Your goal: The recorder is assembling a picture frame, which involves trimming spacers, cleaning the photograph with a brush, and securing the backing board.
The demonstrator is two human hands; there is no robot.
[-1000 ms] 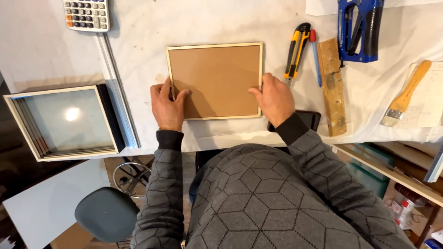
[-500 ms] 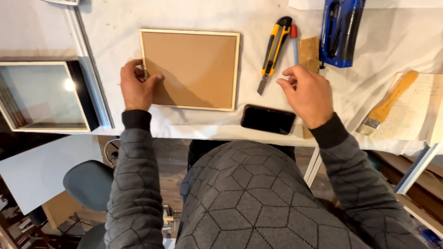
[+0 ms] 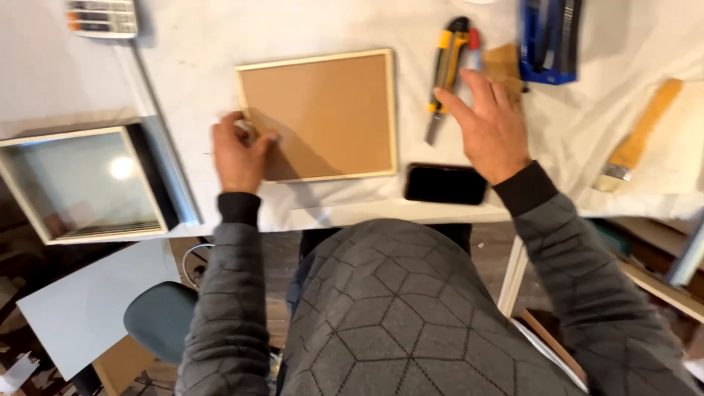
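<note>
A picture frame [image 3: 330,110] with a brown backing board lies face down on the white-covered table [image 3: 220,44]. My left hand [image 3: 238,150] rests on the frame's lower left corner, fingers pinched at its edge. My right hand [image 3: 488,125] hovers open, fingers spread, above the table right of the frame, close to a yellow and black utility knife [image 3: 447,62] and a small wooden block [image 3: 504,64]. A black phone [image 3: 445,183] lies just below that hand at the table's front edge.
A stack of glass-fronted frames [image 3: 81,183] sits at the left. A calculator [image 3: 103,16] is at the far left back, a blue tool [image 3: 550,40] at the back right, a wooden-handled brush [image 3: 638,139] on the right. A grey stool [image 3: 161,319] stands below.
My right hand has lifted off the frame's right edge and moved right toward the utility knife. My left hand stays at the frame's lower left corner.
</note>
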